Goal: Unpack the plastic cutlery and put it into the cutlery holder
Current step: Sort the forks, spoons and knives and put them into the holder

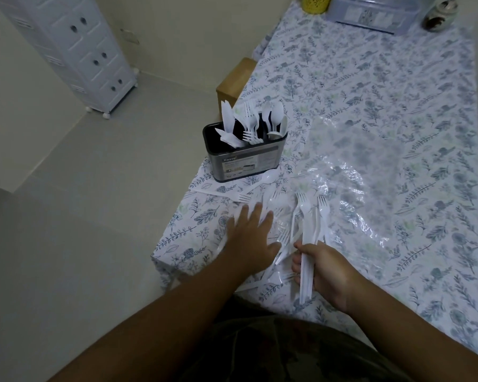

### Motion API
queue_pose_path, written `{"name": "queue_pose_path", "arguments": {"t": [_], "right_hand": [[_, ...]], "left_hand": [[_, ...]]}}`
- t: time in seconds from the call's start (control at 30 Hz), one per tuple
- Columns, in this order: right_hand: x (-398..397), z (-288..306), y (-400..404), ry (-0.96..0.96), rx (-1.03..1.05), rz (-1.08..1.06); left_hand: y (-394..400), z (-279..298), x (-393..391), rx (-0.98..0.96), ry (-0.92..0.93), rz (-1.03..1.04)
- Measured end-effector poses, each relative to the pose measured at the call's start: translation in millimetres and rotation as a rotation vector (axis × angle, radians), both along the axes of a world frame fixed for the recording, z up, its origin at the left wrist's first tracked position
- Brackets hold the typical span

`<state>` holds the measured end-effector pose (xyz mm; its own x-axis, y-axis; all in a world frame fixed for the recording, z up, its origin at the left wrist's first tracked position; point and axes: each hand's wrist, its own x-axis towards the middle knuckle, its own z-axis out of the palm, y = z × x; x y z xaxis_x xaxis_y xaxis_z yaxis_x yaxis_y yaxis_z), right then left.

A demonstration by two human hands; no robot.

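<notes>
A: Where are the forks (311, 213)?
B: Bunched in the right hand (324, 274), fist closed round the handles; left hand (250, 232) spread flat on the table (398, 133).
A: Handling?
B: Light, slippery, probably bendy; grip mid-handle, then the holder (244, 153).

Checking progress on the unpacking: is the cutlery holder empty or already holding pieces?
Partly filled. The cutlery holder stands upright with white forks and spoons sticking out of its top.

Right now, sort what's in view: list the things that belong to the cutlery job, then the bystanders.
Job: cutlery holder, forks in the right hand, loose spoon, loose fork, clear plastic wrap.

Bystanders: yellow container, clear plastic box, jar, white drawer cabinet.
</notes>
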<state>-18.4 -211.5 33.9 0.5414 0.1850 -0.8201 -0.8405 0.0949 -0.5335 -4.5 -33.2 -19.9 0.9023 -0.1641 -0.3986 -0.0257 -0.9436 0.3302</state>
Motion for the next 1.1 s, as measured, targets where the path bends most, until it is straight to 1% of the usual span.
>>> {"name": "queue_pose_path", "arguments": {"t": [0.1, 0.17, 0.23, 0.3, 0.33, 0.4, 0.47, 0.5, 0.57, 0.63, 0.7, 0.8, 0.87, 0.97, 1.1], "right_hand": [[0, -1, -5, -0.018, -0.038, -0.017], [0, -3, -8, -0.017, -0.056, -0.033], [1, -5, -10, -0.006, -0.052, -0.053], [2, -6, -11, 0.019, -0.028, -0.094], [4, -5, -11, 0.025, -0.013, -0.107], [6, -3, -8, 0.023, 0.008, -0.111], [8, -1, -5, 0.023, 0.018, -0.116], [8, 0, -4, 0.025, 0.017, -0.118], [7, 0, -4, 0.025, 0.024, -0.12], [6, -1, -6, 0.019, 0.021, -0.123], [6, -4, -8, -0.003, -0.014, -0.121], [4, -6, -11, -0.014, -0.053, -0.125], [3, -7, -12, -0.013, -0.045, -0.133], [2, -6, -16, -0.018, -0.037, -0.157], [0, -4, -22, -0.026, -0.056, -0.197]], "left_hand": [[7, 2, -15, -0.114, -0.048, -0.018], [20, 3, -28, -0.244, -0.099, 0.076], [36, 2, -39, -0.314, -0.184, 0.217], [53, 0, -48, -0.315, -0.276, 0.317], [61, -3, -52, -0.312, -0.315, 0.322], [72, -7, -58, -0.295, -0.334, 0.216], [77, -12, -63, -0.201, -0.311, 0.052], [78, -14, -63, -0.158, -0.295, 0.029], [77, -15, -61, -0.117, -0.271, 0.135], [74, -13, -56, -0.144, -0.253, 0.257], [67, -9, -51, -0.178, -0.304, 0.257], [49, -2, -37, -0.169, -0.366, 0.241], [38, 0, -25, -0.171, -0.335, 0.262], [32, -4, -8, -0.215, -0.236, 0.295], [40, -5, -7, -0.186, -0.238, 0.331]]}}
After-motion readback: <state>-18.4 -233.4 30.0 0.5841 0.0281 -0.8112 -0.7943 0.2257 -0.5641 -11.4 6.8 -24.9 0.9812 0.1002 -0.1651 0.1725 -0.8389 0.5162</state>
